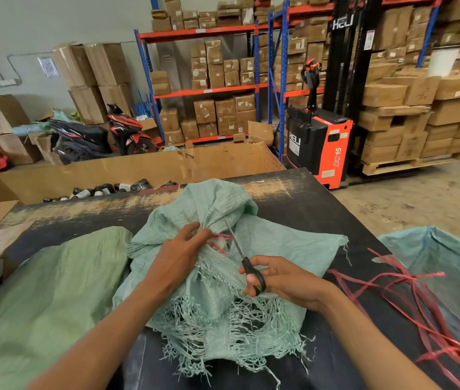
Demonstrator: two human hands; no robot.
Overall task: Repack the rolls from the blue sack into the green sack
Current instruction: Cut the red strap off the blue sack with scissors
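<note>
A pale blue-green woven sack (279, 249) lies on the dark table (321, 204), its frayed mouth toward me and its neck tied with red string (219, 237). My left hand (179, 250) grips the bunched neck at the string. My right hand (276, 277) holds black-handled scissors (241, 256), blades pointing up at the tie. A greener sack (48, 291) lies flat at the left. No rolls show inside either sack.
Loose red strings (409, 299) trail across the table's right side beside another pale sack (448, 260). A big cardboard bin (138, 170) with dark wrapped rolls (110, 190) stands behind the table. An orange stacker (321, 142), shelving with boxes and a motorbike (102, 136) stand farther back.
</note>
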